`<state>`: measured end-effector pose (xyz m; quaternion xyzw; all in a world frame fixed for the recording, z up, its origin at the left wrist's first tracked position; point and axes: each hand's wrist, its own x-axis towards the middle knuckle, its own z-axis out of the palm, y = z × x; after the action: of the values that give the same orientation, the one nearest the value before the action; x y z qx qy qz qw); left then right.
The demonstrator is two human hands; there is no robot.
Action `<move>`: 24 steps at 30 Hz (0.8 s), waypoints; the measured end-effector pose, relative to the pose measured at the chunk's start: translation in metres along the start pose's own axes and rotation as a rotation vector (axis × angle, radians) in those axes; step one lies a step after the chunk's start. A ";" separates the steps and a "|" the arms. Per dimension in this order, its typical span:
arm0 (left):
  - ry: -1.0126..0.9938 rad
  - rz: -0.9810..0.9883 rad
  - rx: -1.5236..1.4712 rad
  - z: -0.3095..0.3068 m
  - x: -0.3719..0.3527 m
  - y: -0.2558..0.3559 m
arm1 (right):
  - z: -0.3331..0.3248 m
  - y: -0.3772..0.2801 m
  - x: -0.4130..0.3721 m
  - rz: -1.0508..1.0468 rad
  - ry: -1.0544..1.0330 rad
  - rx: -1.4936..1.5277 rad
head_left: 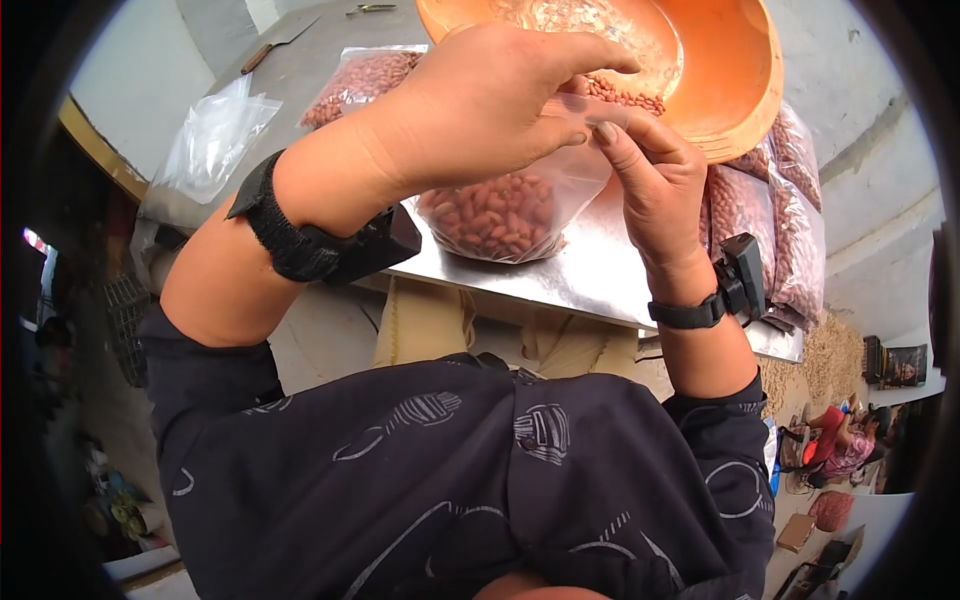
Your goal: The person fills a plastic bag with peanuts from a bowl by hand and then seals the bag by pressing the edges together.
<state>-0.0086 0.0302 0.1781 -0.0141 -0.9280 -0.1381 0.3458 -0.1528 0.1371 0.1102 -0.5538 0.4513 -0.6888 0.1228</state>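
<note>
A clear plastic bag (490,222) partly filled with reddish-brown peanuts stands on the metal table (610,260), close to its near edge. My left hand (490,95) reaches across above it, thumb and fingers closed on the plastic at the bag's top and the index finger stretched out. On the right, my right hand (655,165) pinches the same top edge between thumb and fingers. The two thumb tips are almost together. Part of the bag's mouth is hidden behind my left hand.
A large orange basin (735,75) with loose peanuts (625,95) sits just beyond my hands. Filled bags (795,225) are piled at the right, another filled bag (365,75) lies behind my left arm. Empty bags (215,145) and a knife (280,45) are at the left.
</note>
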 end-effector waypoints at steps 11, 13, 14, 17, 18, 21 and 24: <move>-0.001 -0.120 -0.168 -0.007 0.023 0.000 | -0.006 0.000 0.019 -0.025 0.040 -0.002; 0.071 0.004 -0.150 -0.004 0.024 -0.006 | -0.007 0.002 0.024 -0.011 0.037 0.002; 0.067 -0.018 -0.165 0.000 0.023 -0.013 | -0.007 0.002 0.026 -0.011 0.034 -0.004; 0.060 -0.063 -0.192 0.008 0.025 -0.023 | -0.007 0.004 0.029 -0.037 0.029 -0.035; 0.066 -0.063 -0.187 0.009 0.026 -0.022 | -0.008 0.004 0.028 -0.050 0.029 -0.049; 0.071 -0.040 -0.116 0.005 0.030 -0.017 | -0.005 0.000 0.027 -0.066 0.036 -0.055; 0.089 0.001 -0.080 0.006 0.029 -0.017 | -0.005 0.000 0.025 -0.066 0.044 -0.052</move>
<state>-0.0373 0.0132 0.1882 -0.0221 -0.9054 -0.1756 0.3860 -0.1665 0.1226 0.1264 -0.5560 0.4532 -0.6927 0.0755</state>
